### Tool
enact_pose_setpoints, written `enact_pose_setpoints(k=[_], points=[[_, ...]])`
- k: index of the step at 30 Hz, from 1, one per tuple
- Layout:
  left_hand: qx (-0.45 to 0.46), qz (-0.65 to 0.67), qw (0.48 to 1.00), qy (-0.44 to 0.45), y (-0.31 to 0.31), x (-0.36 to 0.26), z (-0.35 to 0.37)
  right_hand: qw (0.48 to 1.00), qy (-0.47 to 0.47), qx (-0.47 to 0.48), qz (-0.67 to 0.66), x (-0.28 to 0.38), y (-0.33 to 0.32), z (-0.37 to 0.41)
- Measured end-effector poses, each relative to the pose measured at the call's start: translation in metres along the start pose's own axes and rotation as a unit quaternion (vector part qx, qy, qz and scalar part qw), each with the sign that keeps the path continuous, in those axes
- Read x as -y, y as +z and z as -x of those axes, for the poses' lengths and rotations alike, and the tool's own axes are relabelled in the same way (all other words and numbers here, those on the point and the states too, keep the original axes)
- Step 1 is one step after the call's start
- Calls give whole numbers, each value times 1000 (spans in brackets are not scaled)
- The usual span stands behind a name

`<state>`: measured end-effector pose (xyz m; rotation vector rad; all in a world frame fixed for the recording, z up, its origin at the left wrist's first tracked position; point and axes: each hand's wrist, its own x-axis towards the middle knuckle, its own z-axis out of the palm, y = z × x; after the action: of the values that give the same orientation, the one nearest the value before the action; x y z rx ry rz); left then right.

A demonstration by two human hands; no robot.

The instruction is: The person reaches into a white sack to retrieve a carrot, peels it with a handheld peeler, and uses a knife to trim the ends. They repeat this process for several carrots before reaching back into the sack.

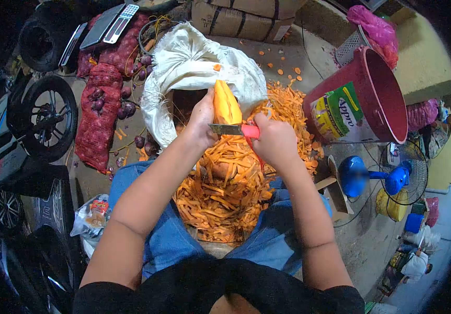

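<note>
Yellow-orange veg (227,106) gripped in left hand (202,119), right hand (276,138) closed round red-handled knife (228,129); looks mid-peel, next stroke probably wants a shallow blade angle.

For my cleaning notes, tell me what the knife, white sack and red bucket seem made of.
Knife: grey blade, metal by its sheen, probably steel; smooth red handle, likely plastic from its even colour.
White sack: seemingly woven plastic, slightly glossy, judging by stiff crinkles and frayed edges.
Red bucket: probably moulded plastic, fairly smooth, given its even colour and rounded rim.
</note>
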<state>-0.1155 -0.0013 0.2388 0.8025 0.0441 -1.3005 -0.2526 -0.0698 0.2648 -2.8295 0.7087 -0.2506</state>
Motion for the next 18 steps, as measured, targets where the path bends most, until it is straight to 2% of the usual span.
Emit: enact_pose_setpoints(k=[3, 9, 11, 16, 18], points=[[23, 11, 1000, 3, 0, -2, 2, 1000, -14, -8, -16, -4, 5, 0], [-1, -44, 999, 13, 2, 1, 5, 1000, 1, 25, 10, -4, 2, -1], [-28, -128, 991, -30, 8, 1, 9, 1000, 8, 23, 9, -5, 2, -4], [-4, -101, 995, -12, 12, 0, 17, 1000, 12, 26, -1, -9, 8, -5], [-12, -115, 993, -4, 12, 0, 17, 1000, -11, -26, -1, -10, 13, -6]])
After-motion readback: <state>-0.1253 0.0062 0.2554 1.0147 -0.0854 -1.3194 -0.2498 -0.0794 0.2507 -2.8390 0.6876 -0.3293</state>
